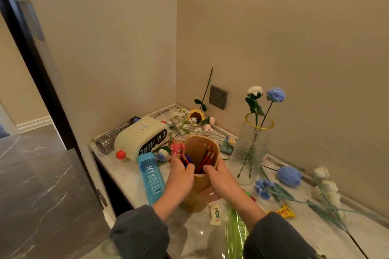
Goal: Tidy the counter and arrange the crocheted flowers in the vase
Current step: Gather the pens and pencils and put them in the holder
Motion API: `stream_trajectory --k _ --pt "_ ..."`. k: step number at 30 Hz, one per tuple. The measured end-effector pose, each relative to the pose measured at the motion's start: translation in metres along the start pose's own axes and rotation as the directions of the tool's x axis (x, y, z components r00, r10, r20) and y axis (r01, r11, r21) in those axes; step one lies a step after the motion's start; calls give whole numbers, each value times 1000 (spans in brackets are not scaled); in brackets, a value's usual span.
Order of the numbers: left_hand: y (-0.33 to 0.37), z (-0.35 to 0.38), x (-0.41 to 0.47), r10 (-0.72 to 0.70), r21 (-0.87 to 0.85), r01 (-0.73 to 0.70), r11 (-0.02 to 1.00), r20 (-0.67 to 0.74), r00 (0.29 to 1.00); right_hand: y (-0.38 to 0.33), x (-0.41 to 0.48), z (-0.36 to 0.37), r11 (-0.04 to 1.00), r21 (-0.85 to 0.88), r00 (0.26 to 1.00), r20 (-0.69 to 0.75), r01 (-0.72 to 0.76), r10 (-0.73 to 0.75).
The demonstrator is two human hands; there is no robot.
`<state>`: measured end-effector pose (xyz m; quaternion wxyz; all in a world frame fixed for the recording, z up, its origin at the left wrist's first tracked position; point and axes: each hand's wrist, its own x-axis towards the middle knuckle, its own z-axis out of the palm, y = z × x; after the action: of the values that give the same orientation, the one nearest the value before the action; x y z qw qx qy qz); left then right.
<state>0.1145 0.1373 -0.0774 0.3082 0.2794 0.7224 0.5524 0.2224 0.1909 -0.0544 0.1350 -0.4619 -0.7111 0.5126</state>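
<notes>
A tan pencil holder (197, 191) stands near the counter's front edge with red pencils inside. My right hand (221, 178) grips its right rim. My left hand (182, 172) is at its left rim, closed on a bunch of red and blue pencils (185, 156). To the right stands a clear glass vase (251, 149) with a gold rim, holding a white crocheted flower (255, 91) and a blue one (275, 94). More crocheted flowers lie loose: a sunflower (196, 115) at the back corner, a blue bud (289, 175), small blue blooms (262, 187) and white bells (325, 187) on the right.
A blue "MY BOTTLE" bottle (151, 176) lies left of the holder, beside a cream box (141, 137) and a grey bottle (114, 134). A white sachet (215, 213), a yellow packet (284, 212) and a green wrapper (235, 235) lie in front. A wall socket (218, 97) is behind.
</notes>
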Motion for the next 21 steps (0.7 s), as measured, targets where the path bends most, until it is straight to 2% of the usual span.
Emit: stream_trajectory --k 4,10,15,21 --pt "18 -6 3 16 2 -16 1000 -21 1000 -17 8 0 999 8 999 -10 32 -32" --pt "61 -45 34 129 -56 -127 990 25 991 -71 42 -5 992 -13 992 -36 122 -122" --pt "92 -78 87 229 -103 -226 969 15 973 -120 85 6 984 20 977 -117 180 -176" --pt "123 -125 182 376 -138 -361 923 115 919 -185 156 23 974 71 952 -240 215 -192"
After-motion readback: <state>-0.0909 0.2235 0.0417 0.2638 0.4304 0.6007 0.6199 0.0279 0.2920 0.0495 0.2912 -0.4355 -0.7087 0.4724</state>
